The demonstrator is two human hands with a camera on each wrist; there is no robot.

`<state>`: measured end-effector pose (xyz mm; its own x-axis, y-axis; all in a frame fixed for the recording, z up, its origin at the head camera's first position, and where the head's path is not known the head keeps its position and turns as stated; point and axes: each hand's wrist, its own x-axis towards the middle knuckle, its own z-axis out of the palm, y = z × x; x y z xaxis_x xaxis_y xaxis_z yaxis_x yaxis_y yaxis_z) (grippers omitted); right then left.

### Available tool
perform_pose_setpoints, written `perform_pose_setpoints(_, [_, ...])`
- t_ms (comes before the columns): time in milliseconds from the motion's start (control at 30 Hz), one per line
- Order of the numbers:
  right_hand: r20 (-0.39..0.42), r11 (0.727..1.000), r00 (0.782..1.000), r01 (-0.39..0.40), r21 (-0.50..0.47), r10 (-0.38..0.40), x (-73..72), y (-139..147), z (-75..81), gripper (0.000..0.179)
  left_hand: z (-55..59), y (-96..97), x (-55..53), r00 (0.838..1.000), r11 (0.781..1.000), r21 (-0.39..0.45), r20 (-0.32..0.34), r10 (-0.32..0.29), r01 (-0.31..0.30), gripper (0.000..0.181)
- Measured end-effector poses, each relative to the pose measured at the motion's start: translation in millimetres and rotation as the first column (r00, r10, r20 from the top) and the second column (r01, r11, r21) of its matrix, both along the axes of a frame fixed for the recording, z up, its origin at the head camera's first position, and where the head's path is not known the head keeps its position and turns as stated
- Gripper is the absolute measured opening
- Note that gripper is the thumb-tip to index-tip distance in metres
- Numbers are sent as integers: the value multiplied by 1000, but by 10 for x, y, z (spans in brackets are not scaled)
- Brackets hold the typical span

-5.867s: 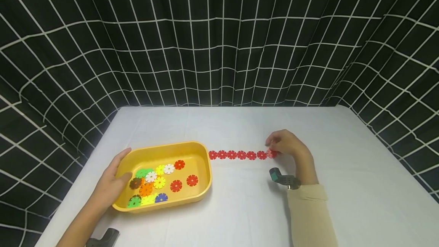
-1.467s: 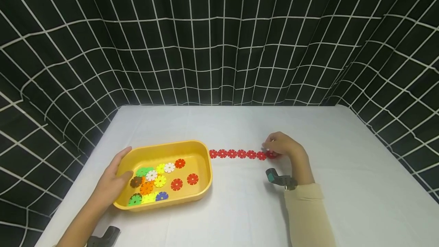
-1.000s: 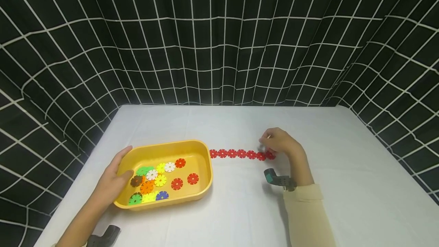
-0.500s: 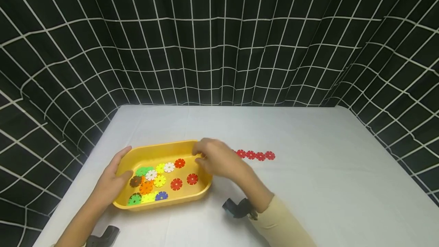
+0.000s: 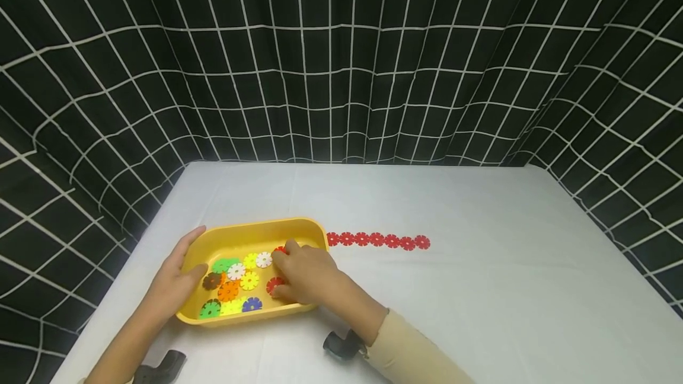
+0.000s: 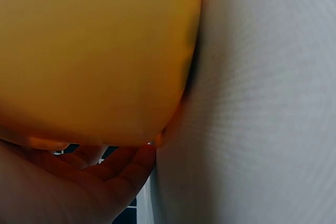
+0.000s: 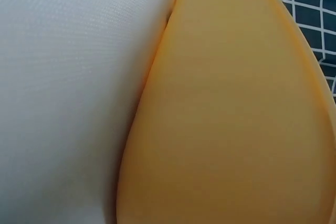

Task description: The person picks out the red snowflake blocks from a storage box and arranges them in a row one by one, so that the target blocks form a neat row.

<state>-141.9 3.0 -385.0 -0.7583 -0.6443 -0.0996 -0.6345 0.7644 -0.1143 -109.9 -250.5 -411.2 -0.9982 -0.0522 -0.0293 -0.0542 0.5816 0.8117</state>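
A yellow plastic tray [image 5: 256, 228] holds several notched, flower-shaped plastic discs. My left hand [image 5: 173, 280] grips its left end, thumb over the rim and fingers along the outside; in the left wrist view the fingers [image 6: 121, 177] lie against the outer wall. My right hand [image 5: 309, 274] reaches into the tray's right half, thumb and index finger spread apart. The thumb is by a red disc [image 5: 274, 285]; the index finger partly covers another red disc [image 5: 280, 249]. Whatever lies under the palm is hidden. A row of red discs [image 5: 377, 239], seemingly linked, extends right from the tray.
Green discs [image 5: 210, 309], a blue disc [image 5: 252, 304], white, yellow, orange and brown ones lie in the tray's left and middle. The white-covered table [image 5: 480, 289] meets a black cloth with a white grid [image 5: 341, 76] at its back and sides.
My right hand has left the right end of the red row and moved left into the tray. The last red disc there stays in the row. My left hand has kept its grip.
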Motion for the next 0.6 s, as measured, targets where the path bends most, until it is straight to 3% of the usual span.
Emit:
perform_pose_setpoints(133, [2, 997, 999, 42, 62, -43, 5, -53, -9, 62, 2, -13, 9, 1000, 1000, -3, 0, 3, -3, 77])
perform_pose_setpoints(233, [2, 994, 998, 59, 97, -59, -4, -86, -25, 66, -8, -18, 5, 1000, 1000, -2, -13, 0, 0, 77])
perform_pose_setpoints(367, [-6, 993, 998, 65, 96, -65, -22, -101, -57, 60, -25, -23, -5, 1000, 1000, -3, -29, 0, 0, 76])
perform_pose_setpoints(600, [-6, 996, 998, 60, 69, -60, -16, -85, -34, 32, -20, -3, -1, 1000, 1000, 6, -30, -2, 2, 77])
